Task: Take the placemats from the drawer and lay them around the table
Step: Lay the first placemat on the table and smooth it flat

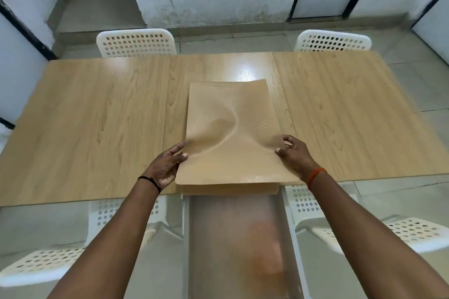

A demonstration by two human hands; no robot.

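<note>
a: where's the placemat [230, 133]?

b: mid-table at the near edge, tan and dotted, buckled into a soft wave across its middle. its far end lies on the wooden table [97, 116]; its near end hangs out past the table edge, over more tan mats [229, 189] stacked just beneath.

a: and the hands?

b: the left hand [166, 167] pinches the left edge, thumb on top, fingers curled under. the right hand [295, 154] grips the right edge, fingers bent round it. a black band sits on the left wrist, an orange one on the right.

a: what's below?

b: the drawer [233, 245], pulled out toward the person, blurred and brownish inside, with pale side walls.

a: anything crowding it?

b: four white perforated chairs: two at the far side, far left [136, 42] and far right [332, 41], and two near ones flanking the drawer, near left [48, 264] and near right [413, 233]. grey walls and floor lie beyond.
</note>
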